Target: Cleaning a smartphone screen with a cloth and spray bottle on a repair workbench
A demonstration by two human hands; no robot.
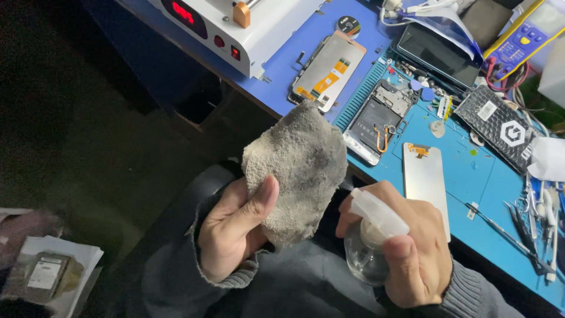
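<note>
I am gripping a small clear spray bottle [366, 250] in my right hand [412, 253], fingers wrapped tight around its round body and my thumb lying across the white spray head [379, 212], whose nozzle is pointing left. My left hand [235, 227] is closing on a grey, worn cloth [297, 168], thumb pressing on its front and fingers bunching it from behind, so the cloth is standing upright just beside the nozzle. Both hands are hovering over my lap, in front of the near edge of the tabletop [488, 176].

Just past my right hand, a pale phone screen panel [425, 176] is lying flat on the blue mat. Beyond the cloth, an opened phone [376, 121] is showing its insides, with another screen panel [326, 70] carrying an orange ribbon cable lying further left. Tweezers and thin tools [532, 224] are resting along the right side. Farther back, a black patterned pouch [500, 126] is lying near a yellow meter [529, 32], and a white machine with a red display [235, 26] is sitting at the far left.
</note>
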